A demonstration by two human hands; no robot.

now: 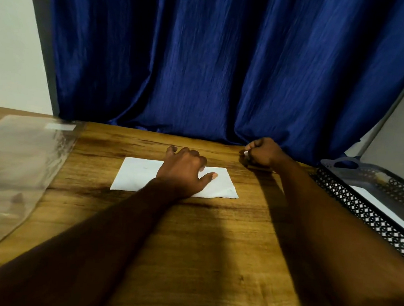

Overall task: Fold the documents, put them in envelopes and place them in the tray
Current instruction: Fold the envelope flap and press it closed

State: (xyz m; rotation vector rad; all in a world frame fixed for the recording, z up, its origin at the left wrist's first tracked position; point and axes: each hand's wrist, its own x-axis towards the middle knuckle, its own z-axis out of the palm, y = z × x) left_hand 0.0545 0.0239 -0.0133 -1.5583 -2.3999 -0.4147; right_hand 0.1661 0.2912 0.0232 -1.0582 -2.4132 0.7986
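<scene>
Plastic sheet (14, 162) left, mesh tray (361, 206) right, blue curtain (202, 68) behind folded paper (136, 174)

My left hand (182, 170) lies palm down in the middle, fingers loosely spread toward the far side and thumb stretched out to the right. My right hand (261, 152) sits farther off and to the right, fingers curled into a tight fist. Both forearms reach in bare from the near side.
</scene>
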